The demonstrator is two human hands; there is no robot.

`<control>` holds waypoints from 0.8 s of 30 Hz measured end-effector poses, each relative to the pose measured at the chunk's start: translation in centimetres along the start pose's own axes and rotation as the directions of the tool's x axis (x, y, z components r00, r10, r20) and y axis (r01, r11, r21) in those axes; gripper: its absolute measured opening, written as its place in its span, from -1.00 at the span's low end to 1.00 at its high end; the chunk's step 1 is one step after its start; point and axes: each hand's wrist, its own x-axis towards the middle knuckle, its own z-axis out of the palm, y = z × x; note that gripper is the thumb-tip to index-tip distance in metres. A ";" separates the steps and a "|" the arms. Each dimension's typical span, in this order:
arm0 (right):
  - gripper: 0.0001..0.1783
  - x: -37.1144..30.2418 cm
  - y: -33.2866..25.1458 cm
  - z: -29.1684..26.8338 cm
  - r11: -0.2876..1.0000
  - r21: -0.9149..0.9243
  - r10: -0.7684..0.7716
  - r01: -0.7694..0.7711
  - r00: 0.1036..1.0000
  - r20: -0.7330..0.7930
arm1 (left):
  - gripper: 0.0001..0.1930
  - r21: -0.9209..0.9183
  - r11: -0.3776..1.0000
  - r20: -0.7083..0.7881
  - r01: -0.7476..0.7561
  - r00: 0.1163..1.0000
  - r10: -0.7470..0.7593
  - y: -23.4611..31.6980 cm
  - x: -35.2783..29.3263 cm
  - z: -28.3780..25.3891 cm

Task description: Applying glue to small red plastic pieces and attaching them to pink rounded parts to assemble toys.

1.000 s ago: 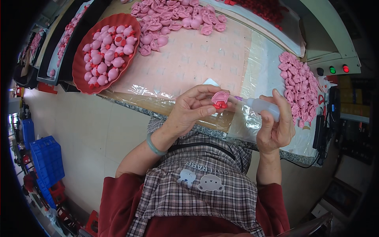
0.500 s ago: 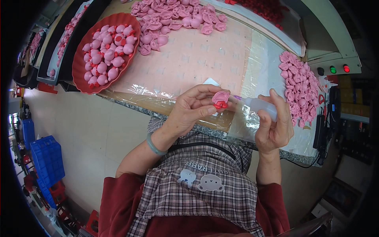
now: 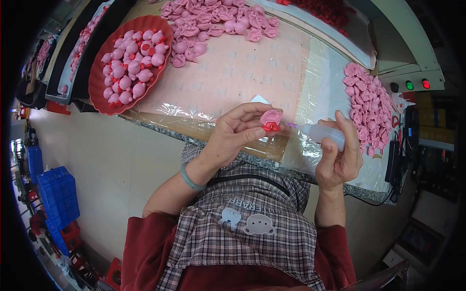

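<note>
Between thumb and fingers, my left hand [image 3: 235, 132] holds a small pink figure part [image 3: 271, 118] with a hollow, rimmed face and red feet below. My right hand [image 3: 340, 153] is closed on a translucent squeeze bottle [image 3: 326, 134] lying nearly level, its thin purple tip [image 3: 291, 125] pointing left. A short gap separates the tip from the pink part. Both hands are above the near edge of the workbench. Part of a white object [image 3: 260, 99] shows behind my left fingers.
At the left, a red scalloped bowl [image 3: 97, 99] holds round pink pieces with red feet. Hollow pink pieces [image 3: 208, 19] lie heaped at the back, and another pink pile [image 3: 366, 104] is at the right. Green and red buttons [image 3: 417, 85] sit on a machine frame. Blue crates [image 3: 58, 196] stand lower left.
The squeeze bottle has drawn slightly right and down, its tip now apart from the pink part. In my left hand, the part has turned a little, its hollow face and feet showing more upright.
</note>
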 end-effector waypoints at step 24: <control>-0.59 0.5 -0.8 0.0 0.999 -0.042 0.036 -0.032 0.995 0.097 | -0.51 0.039 0.999 -0.004 -0.009 1.000 0.009 -0.2 -0.1 -0.2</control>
